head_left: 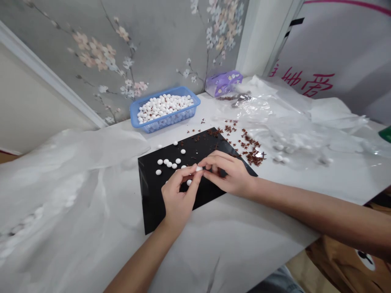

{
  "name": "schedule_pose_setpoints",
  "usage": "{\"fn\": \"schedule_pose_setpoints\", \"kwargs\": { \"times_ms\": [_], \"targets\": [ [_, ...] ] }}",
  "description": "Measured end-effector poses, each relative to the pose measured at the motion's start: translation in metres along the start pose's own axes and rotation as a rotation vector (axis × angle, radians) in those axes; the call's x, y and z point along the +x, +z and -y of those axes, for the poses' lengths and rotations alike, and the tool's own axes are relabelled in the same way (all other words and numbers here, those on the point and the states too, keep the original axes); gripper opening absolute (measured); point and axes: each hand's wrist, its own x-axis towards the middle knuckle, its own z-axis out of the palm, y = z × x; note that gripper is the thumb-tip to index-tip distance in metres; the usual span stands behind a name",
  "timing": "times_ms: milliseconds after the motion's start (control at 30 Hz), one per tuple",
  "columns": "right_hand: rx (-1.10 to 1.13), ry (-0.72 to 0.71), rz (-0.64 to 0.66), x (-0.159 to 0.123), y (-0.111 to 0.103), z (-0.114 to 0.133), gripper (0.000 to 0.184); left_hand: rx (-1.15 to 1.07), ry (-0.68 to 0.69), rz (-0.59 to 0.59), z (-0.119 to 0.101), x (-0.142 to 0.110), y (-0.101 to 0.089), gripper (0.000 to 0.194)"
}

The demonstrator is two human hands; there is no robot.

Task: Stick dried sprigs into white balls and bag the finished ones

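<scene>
Over a black board (152, 199), my left hand (177, 197) pinches a small white ball (199, 168) between thumb and index finger. My right hand (229, 173) comes in from the right with thumb and fingertips closed at the same ball. Whether a small piece sits between those right fingertips is too small to tell. Several loose white balls (178, 161) lie on the board left of and behind my hands, and a few are partly hidden by my fingers. Small brown star-shaped pieces (255, 156) are scattered over the board's far right edge and the table beside it.
A blue basket (134, 118) filled with white balls, some showing brown bits, stands against the flowered wall. Clear plastic bags (293, 118) cover the right of the table, with a purple packet (224, 83) behind. White plastic sheeting with balls (70, 187) lies at left.
</scene>
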Motion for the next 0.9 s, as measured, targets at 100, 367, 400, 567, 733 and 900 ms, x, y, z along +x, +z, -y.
{"fn": "schedule_pose_setpoints", "kwargs": {
  "times_ms": [100,367,400,567,733,900],
  "targets": [
    [0.012,0.003,0.006,-0.001,0.001,0.001,0.011,0.006,0.014,-0.007,0.001,-0.001,-0.001,0.013],
    [-0.002,0.018,0.112,0.005,-0.004,0.0,0.011,0.011,-0.042,-0.001,0.0,0.001,0.0,0.012],
    [-0.012,0.01,0.146,0.007,-0.007,-0.001,0.011,0.002,-0.069,0.011,0.0,0.002,0.0,0.012],
    [-0.095,0.006,0.226,0.026,-0.032,-0.012,0.017,0.021,-0.124,0.06,0.002,0.01,-0.001,0.015],
    [-0.374,0.22,0.198,0.041,-0.067,-0.03,0.011,0.284,-0.061,0.085,0.006,0.039,-0.023,0.018],
    [-0.56,0.394,0.466,0.042,-0.08,-0.038,0.007,0.688,0.049,0.126,0.016,0.067,-0.052,0.016]
  ]
}}
